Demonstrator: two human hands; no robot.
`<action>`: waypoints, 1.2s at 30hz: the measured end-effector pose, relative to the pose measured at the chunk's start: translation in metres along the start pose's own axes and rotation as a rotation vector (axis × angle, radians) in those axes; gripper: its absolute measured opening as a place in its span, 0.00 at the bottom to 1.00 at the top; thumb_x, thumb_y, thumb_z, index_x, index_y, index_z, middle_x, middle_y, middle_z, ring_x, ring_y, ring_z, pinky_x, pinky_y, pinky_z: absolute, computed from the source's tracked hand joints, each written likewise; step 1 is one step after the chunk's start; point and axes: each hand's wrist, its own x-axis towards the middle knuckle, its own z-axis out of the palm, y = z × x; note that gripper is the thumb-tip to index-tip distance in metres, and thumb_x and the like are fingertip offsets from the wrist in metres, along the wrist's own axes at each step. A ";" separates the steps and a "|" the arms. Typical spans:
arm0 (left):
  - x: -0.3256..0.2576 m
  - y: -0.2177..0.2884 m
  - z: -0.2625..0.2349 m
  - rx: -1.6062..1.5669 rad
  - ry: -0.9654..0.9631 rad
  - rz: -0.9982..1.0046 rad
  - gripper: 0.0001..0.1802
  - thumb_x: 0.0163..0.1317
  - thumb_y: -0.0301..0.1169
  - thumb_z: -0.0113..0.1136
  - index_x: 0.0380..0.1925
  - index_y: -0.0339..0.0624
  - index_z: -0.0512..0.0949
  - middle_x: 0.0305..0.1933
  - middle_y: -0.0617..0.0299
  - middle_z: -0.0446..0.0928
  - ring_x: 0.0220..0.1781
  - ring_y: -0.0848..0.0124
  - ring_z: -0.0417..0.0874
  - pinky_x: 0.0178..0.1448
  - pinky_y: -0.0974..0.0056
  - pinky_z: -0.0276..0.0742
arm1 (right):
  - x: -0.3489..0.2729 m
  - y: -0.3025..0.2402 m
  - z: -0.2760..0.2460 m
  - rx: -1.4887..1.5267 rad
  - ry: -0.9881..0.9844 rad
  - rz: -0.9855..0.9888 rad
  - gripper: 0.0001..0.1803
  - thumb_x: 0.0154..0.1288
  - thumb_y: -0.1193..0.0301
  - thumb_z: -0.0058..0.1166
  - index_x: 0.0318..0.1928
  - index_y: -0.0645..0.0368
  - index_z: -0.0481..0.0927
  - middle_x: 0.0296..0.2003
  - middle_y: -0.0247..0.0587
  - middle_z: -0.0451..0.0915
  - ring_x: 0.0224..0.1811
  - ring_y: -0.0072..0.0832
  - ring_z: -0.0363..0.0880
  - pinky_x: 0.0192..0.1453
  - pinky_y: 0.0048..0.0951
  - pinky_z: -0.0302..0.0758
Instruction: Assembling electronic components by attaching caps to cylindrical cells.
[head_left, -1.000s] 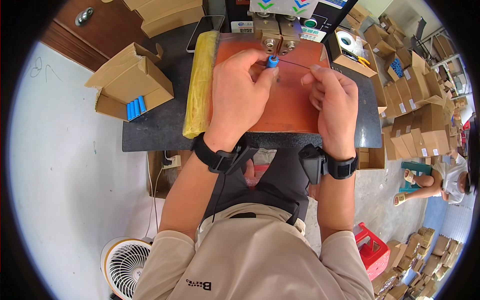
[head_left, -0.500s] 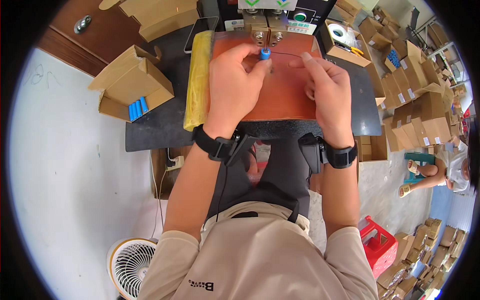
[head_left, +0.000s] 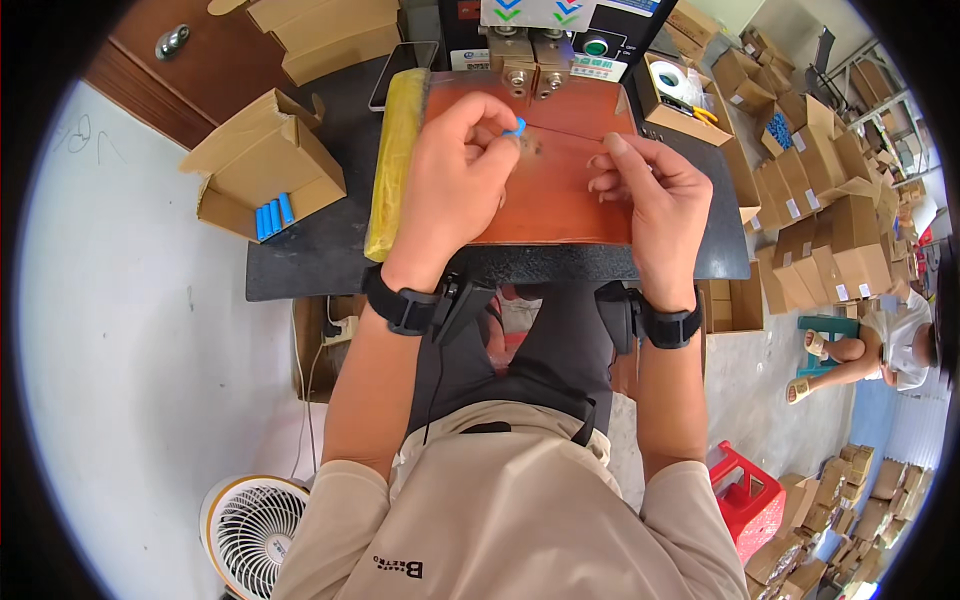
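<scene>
The left hand (head_left: 455, 170) pinches a small, bright blue cylinder (head_left: 516, 127); the right hand (head_left: 655, 195), just beside it, pinches a thin wire (head_left: 580, 131).

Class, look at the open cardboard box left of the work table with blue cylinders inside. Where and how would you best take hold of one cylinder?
Grip one blue cylinder across its round middle, thumb and forefinger on opposite sides, coming in from above through the open top of the cardboard box. The cylinders lie side by side, close together, so the outermost one probably leaves most room for a fingertip.
</scene>
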 end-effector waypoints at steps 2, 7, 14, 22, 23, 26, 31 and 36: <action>0.001 0.000 -0.003 -0.094 -0.015 -0.046 0.08 0.64 0.25 0.61 0.41 0.34 0.80 0.30 0.60 0.81 0.23 0.77 0.81 0.27 0.74 0.72 | 0.001 -0.004 -0.005 -0.067 -0.101 0.065 0.10 0.70 0.71 0.58 0.40 0.68 0.85 0.29 0.38 0.85 0.25 0.18 0.79 0.31 0.18 0.74; 0.001 -0.001 -0.005 -0.181 0.059 0.022 0.11 0.66 0.28 0.63 0.44 0.31 0.80 0.31 0.61 0.82 0.25 0.77 0.82 0.30 0.74 0.74 | 0.008 -0.016 -0.016 -0.214 -0.332 0.215 0.10 0.71 0.72 0.58 0.41 0.68 0.85 0.30 0.39 0.85 0.26 0.18 0.80 0.31 0.19 0.75; 0.000 -0.010 -0.005 -0.175 0.030 0.002 0.09 0.68 0.27 0.59 0.42 0.30 0.81 0.27 0.62 0.81 0.26 0.76 0.83 0.31 0.72 0.76 | 0.006 -0.010 0.002 0.019 -0.228 0.087 0.10 0.72 0.75 0.54 0.45 0.71 0.83 0.31 0.45 0.85 0.29 0.24 0.84 0.35 0.22 0.80; 0.009 -0.012 0.015 0.222 0.071 0.133 0.08 0.65 0.27 0.57 0.35 0.32 0.79 0.21 0.53 0.77 0.24 0.62 0.80 0.30 0.59 0.72 | 0.020 -0.002 0.003 -0.031 -0.212 0.057 0.07 0.69 0.76 0.57 0.41 0.69 0.83 0.29 0.42 0.85 0.28 0.22 0.83 0.35 0.20 0.79; 0.010 -0.013 0.017 0.272 0.075 0.206 0.08 0.64 0.28 0.58 0.32 0.32 0.79 0.22 0.50 0.78 0.25 0.55 0.80 0.32 0.55 0.71 | 0.022 0.000 0.005 -0.018 -0.219 0.063 0.06 0.69 0.76 0.58 0.39 0.68 0.83 0.28 0.41 0.84 0.27 0.22 0.82 0.35 0.19 0.78; 0.013 -0.010 0.019 0.382 0.110 0.256 0.08 0.62 0.28 0.58 0.30 0.32 0.78 0.25 0.45 0.78 0.29 0.46 0.78 0.34 0.51 0.72 | 0.026 0.003 0.010 -0.004 -0.246 0.120 0.06 0.67 0.76 0.59 0.37 0.68 0.83 0.27 0.39 0.83 0.26 0.20 0.81 0.34 0.18 0.77; 0.012 -0.009 0.019 0.373 0.098 0.228 0.09 0.63 0.29 0.57 0.30 0.32 0.78 0.27 0.44 0.78 0.30 0.45 0.79 0.35 0.50 0.72 | 0.032 0.004 0.012 0.070 -0.289 0.125 0.06 0.66 0.76 0.60 0.37 0.68 0.83 0.28 0.38 0.83 0.27 0.20 0.80 0.36 0.19 0.76; 0.013 -0.013 0.020 0.374 0.107 0.257 0.08 0.63 0.28 0.57 0.31 0.32 0.78 0.30 0.44 0.79 0.33 0.45 0.79 0.36 0.50 0.72 | 0.032 0.008 0.015 0.043 -0.299 0.094 0.06 0.66 0.76 0.59 0.38 0.68 0.84 0.28 0.38 0.83 0.28 0.19 0.80 0.37 0.19 0.76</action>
